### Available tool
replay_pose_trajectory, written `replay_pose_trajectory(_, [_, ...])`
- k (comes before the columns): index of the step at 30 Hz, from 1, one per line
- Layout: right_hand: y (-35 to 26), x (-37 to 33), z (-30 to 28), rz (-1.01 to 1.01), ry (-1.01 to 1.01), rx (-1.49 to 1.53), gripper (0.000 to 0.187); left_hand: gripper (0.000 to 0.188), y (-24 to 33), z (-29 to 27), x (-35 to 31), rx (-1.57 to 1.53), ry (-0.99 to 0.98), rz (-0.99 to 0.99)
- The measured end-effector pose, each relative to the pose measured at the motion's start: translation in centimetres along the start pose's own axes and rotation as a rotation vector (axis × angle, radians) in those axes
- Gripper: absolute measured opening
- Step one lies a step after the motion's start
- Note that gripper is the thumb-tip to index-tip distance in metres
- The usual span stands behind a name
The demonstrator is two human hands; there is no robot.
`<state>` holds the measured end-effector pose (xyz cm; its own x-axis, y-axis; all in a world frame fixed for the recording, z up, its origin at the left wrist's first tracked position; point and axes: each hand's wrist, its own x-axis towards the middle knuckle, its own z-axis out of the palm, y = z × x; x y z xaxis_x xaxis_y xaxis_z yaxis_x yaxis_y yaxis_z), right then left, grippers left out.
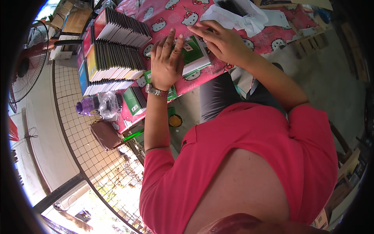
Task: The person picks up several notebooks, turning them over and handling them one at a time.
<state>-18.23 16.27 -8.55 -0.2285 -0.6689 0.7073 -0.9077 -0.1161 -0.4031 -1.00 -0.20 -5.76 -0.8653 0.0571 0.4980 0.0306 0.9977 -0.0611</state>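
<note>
A small stack of green-covered notebooks [200, 58] lies on the pink tablecloth between my hands. Over its left side is my left hand [168, 62], fingers stretched out and a metal watch on the wrist; whether it touches the covers I cannot tell. My right hand [226, 42] hovers at the stack's far right corner, its fingers extended and apart, with nothing seen in them. Part of another green spiral notebook [172, 93] shows beside my left wrist. More green spiral notebooks [134, 100] stand in a small pile to the left.
Tall rows of spiral notebooks [115, 58] fill the table's left side. Near them are a purple bottle [86, 106], a clear plastic bag [109, 105] and a brown pouch [105, 134]. White crumpled paper [249, 23] lies at the far right; a fan [29, 64] stands left.
</note>
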Motion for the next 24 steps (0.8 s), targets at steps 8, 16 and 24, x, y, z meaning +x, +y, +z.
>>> replay_pose_trajectory(8, [0.2, -0.8, 0.4, -0.174, -0.054, -0.121, 0.062, 0.071, -1.0, -2.2, 0.1, -0.120, -0.142, 0.085])
replay_pose_trajectory(16, [0.2, -0.3, -0.2, -0.298, -0.037, -0.394, 0.062, 0.066, -1.4, -3.5, 0.8, -0.235, -0.251, 0.110])
replay_pose_trajectory(24, [0.6, 0.0, 0.9, -0.343, -0.021, -0.472, 0.061, 0.069, -1.5, -3.6, 1.0, -0.231, -0.287, 0.091])
